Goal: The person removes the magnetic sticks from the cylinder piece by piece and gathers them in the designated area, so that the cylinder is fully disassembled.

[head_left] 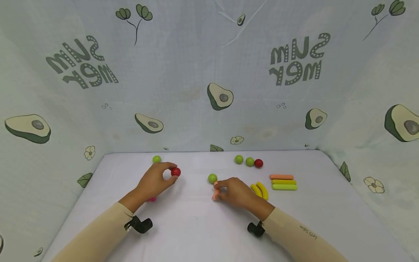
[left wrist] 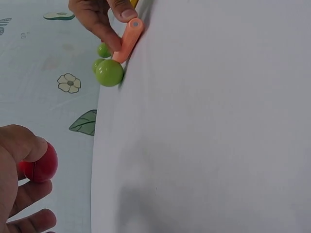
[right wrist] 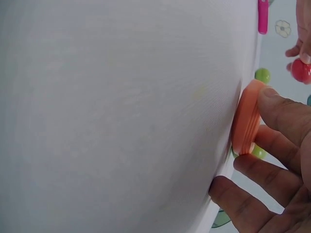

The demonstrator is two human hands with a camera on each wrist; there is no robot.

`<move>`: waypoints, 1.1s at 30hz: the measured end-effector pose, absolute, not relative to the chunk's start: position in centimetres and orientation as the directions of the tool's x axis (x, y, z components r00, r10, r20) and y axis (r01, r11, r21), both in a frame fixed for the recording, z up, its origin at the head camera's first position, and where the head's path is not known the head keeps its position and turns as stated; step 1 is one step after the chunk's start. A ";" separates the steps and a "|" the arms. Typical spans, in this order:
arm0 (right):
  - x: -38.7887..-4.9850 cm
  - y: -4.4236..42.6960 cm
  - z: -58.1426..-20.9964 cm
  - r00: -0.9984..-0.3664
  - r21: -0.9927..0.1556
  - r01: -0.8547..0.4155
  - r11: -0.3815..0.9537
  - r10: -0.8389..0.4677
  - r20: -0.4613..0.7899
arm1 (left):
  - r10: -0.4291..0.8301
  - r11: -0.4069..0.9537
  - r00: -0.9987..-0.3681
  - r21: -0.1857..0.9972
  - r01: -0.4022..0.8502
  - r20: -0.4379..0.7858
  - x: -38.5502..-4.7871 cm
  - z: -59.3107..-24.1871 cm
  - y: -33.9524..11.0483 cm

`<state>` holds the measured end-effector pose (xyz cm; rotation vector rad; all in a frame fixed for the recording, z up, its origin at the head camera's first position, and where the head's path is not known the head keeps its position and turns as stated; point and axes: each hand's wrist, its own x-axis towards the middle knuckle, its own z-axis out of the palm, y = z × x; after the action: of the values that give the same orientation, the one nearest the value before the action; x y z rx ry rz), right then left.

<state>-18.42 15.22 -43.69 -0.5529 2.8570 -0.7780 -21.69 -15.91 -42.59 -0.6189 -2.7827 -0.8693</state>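
My left hand (head_left: 154,183) pinches a glossy red ball (head_left: 176,171) between thumb and fingers, held above the left half of the table. In the left wrist view the ball (left wrist: 43,164) shows beneath the thumb. Right of centre, my right hand (head_left: 236,193) pinches an orange stick (head_left: 216,192) with thumb and fingers, close to the cloth. The right wrist view shows this stick (right wrist: 247,119) as flat-sided, tilted against the white surface. A green ball (head_left: 212,178) sits just beyond it. Part of a pink stick (right wrist: 263,17) also appears; my left wrist mostly hides it in the head view.
Two green balls (head_left: 239,159) and a dark red ball (head_left: 258,163) stand in a row at the back. Two yellow bananas (head_left: 262,190) lie beside my right hand. Orange, yellow and green sticks (head_left: 284,182) lie further right. Another green ball (head_left: 156,159) is back left. A patterned cloth hangs behind.
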 end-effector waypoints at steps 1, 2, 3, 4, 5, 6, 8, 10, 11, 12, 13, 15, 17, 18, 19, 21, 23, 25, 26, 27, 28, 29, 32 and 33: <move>-18.4 15.2 -43.7 -0.925 -0.513 -0.313 0.799 -0.380 -0.028 | 0.332 0.750 -0.903 0.504 0.428 0.272 -21.8 -42.5 -16.2; -18.4 15.2 -43.7 -0.925 -0.514 -0.310 0.800 -0.378 -0.030 | 0.329 0.752 -0.902 0.500 0.429 0.279 -21.9 -42.4 -16.4; -18.4 15.2 -43.7 -0.926 -0.514 -0.308 0.801 -0.376 -0.032 | 0.324 0.757 -0.903 0.496 0.426 0.281 -22.1 -42.4 -16.7; -18.5 15.3 -43.7 -0.927 -0.513 -0.306 0.802 -0.375 -0.033 | 0.316 0.762 -0.907 0.494 0.418 0.280 -22.2 -42.3 -16.9; -18.5 15.2 -43.7 -0.928 -0.512 -0.303 0.804 -0.372 -0.035 | 0.307 0.768 -0.910 0.493 0.409 0.277 -22.3 -42.2 -17.1; -18.5 15.2 -43.7 -0.929 -0.510 -0.301 0.806 -0.369 -0.036 | 0.297 0.772 -0.915 0.496 0.399 0.273 -22.4 -42.1 -17.3; -18.5 15.2 -43.7 -0.929 -0.509 -0.299 0.807 -0.367 -0.037 | 0.278 0.779 -0.924 0.500 0.377 0.263 -22.5 -42.0 -17.7; -18.5 15.3 -43.6 -0.930 -0.509 -0.297 0.808 -0.367 -0.039 | 0.259 0.784 -0.934 0.511 0.352 0.247 -22.5 -41.8 -18.0; -18.4 15.3 -43.6 -0.928 -0.507 -0.301 0.807 -0.370 -0.037 | 0.250 0.785 -0.937 0.516 0.344 0.243 -22.6 -41.7 -18.1; -18.4 15.3 -43.6 -0.927 -0.506 -0.307 0.806 -0.374 -0.035 | 0.242 0.786 -0.940 0.519 0.336 0.241 -22.6 -41.6 -18.3; -18.4 15.3 -43.6 -0.926 -0.506 -0.306 0.806 -0.375 -0.037 | 0.234 0.789 -0.942 0.520 0.328 0.239 -22.7 -41.6 -18.4; -18.4 15.3 -43.6 -0.927 -0.507 -0.302 0.807 -0.373 -0.042 | 0.221 0.791 -0.947 0.524 0.315 0.234 -22.9 -41.6 -18.8; -18.4 15.3 -43.6 -0.927 -0.508 -0.301 0.807 -0.373 -0.042 | 0.205 0.794 -0.952 0.530 0.298 0.228 -23.1 -41.6 -19.2; -18.4 15.3 -43.6 -0.928 -0.511 -0.296 0.807 -0.369 -0.045 | 0.199 0.795 -0.954 0.532 0.291 0.225 -23.3 -41.6 -19.3; -18.4 15.3 -43.6 -0.930 -0.514 -0.291 0.807 -0.365 -0.047 | 0.191 0.795 -0.956 0.536 0.284 0.223 -23.4 -41.5 -19.5; -18.3 15.3 -43.6 -0.929 -0.515 -0.293 0.805 -0.367 -0.044 | 0.176 0.796 -0.960 0.542 0.270 0.220 -23.7 -41.5 -19.9; -18.3 15.3 -43.5 -0.929 -0.516 -0.294 0.805 -0.367 -0.043 | 0.168 0.797 -0.961 0.544 0.263 0.219 -24.0 -41.6 -20.3; -18.3 15.3 -43.5 -0.929 -0.516 -0.296 0.804 -0.368 -0.042 | 0.160 0.798 -0.963 0.545 0.256 0.217 -24.4 -41.6 -20.8; -18.3 15.3 -43.5 -0.929 -0.516 -0.295 0.804 -0.367 -0.042 | 0.158 0.800 -0.963 0.544 0.253 0.217 -24.6 -41.7 -21.0; -18.3 15.3 -43.5 -0.929 -0.517 -0.295 0.804 -0.367 -0.041 | 0.154 0.802 -0.965 0.543 0.249 0.214 -24.9 -41.8 -21.3; -18.3 15.3 -43.5 -0.930 -0.517 -0.293 0.804 -0.366 -0.042 | 0.150 0.804 -0.965 0.542 0.245 0.213 -25.1 -41.9 -21.5; -18.3 15.3 -43.5 -0.930 -0.517 -0.292 0.804 -0.366 -0.043 | 0.145 0.806 -0.967 0.541 0.238 0.210 -25.3 -42.0 -21.8; -18.4 15.3 -43.5 -0.930 -0.522 -0.288 0.803 -0.364 -0.048 | 0.125 0.814 -0.971 0.539 0.217 0.203 -25.7 -42.4 -22.5; -18.4 15.3 -43.4 -0.929 -0.522 -0.289 0.802 -0.366 -0.048 | 0.118 0.816 -0.973 0.538 0.209 0.199 -25.8 -42.4 -22.6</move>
<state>-18.37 15.30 -43.43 -0.5196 2.8423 -0.7883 -25.78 -22.64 -42.42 -0.2575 -2.8433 -0.8695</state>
